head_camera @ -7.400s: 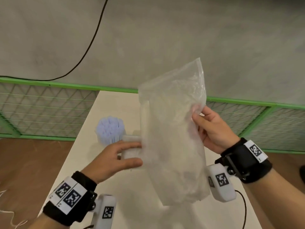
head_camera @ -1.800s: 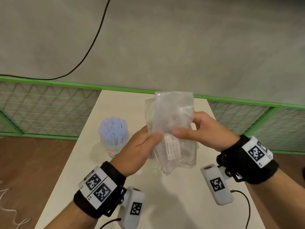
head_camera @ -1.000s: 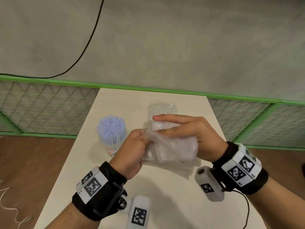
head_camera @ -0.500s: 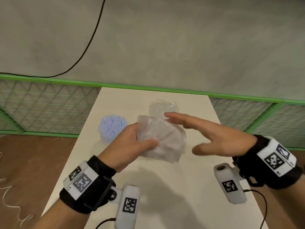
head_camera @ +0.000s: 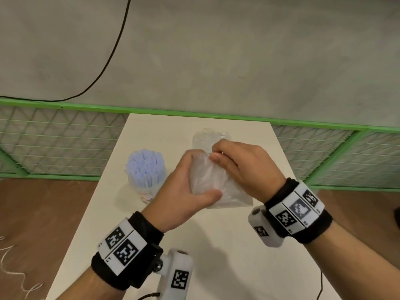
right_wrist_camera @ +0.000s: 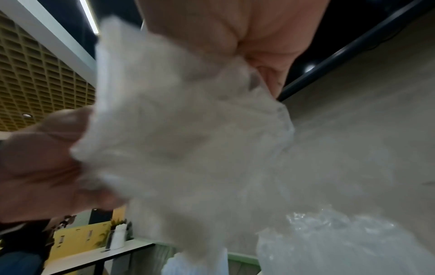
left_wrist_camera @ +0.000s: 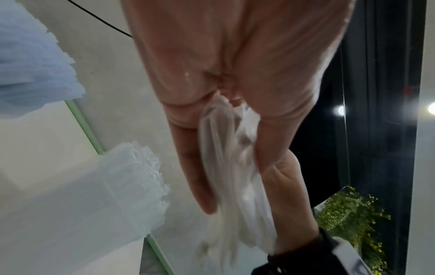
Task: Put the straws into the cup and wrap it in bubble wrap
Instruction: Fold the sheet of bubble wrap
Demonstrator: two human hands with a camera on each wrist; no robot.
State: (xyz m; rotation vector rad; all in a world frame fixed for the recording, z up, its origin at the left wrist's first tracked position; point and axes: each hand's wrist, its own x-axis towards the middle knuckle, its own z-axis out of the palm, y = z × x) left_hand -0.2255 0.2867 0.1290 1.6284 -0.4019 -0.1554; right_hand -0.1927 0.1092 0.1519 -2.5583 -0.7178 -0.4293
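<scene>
Left hand (head_camera: 184, 191) and right hand (head_camera: 242, 167): we see both grasping crumpled plastic bag (head_camera: 207, 180) above table (head_camera: 216, 245); straws (head_camera: 145, 167) in cup (head_camera: 147, 194) alongside.

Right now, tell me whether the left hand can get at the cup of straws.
Probably yes, but not freely: the cup of straws stands uncovered just left of the left hand, nothing between them. That hand's grip is full of the crumpled plastic bag, shared with the right hand.

Crinkled translucent plastic bag (head_camera: 213, 182); glossy bubble wrap (head_camera: 205, 138); smooth matt table (head_camera: 227, 245).
</scene>
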